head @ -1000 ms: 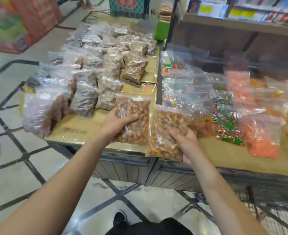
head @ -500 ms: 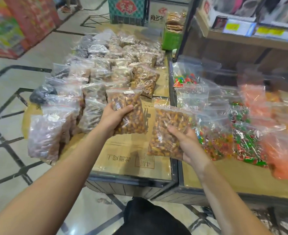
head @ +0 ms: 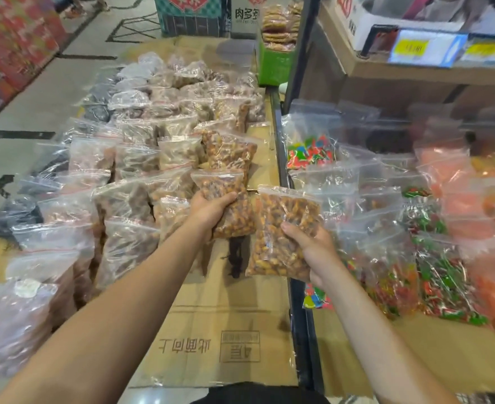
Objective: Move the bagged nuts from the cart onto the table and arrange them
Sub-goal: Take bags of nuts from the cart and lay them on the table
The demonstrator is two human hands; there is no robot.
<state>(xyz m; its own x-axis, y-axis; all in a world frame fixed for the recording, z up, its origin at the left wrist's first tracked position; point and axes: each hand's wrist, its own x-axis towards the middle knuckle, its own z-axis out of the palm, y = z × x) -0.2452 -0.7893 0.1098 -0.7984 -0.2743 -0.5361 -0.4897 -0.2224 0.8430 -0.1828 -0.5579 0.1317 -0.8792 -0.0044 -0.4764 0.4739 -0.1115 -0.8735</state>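
Far left: rows of clear zip bags of nuts point(head: 129, 199), lying overlapped on the cardboard-covered table point(head: 211, 330), from the near edge back toward a green box point(head: 272, 65) at the far end.

Centre left: left hand point(head: 208, 211), fingers curled round one bag of orange-brown nuts point(head: 229, 205); bag held upright above the table, just in front of a like bag point(head: 229, 153) lying in the rightmost row.

Centre right: right hand point(head: 316, 252), thumb across the front and fingers behind a second bag of orange-brown nuts point(head: 281, 228); bag held upright over the table's right edge, just beside the first and apart from it.

Right: adjoining surface bearing bags of wrapped sweets point(head: 444, 275) in green, red and mixed colours, then blurred orange bags point(head: 456, 182). Above these, a wooden shelf point(head: 415, 71) with yellow price labels point(head: 409, 48).
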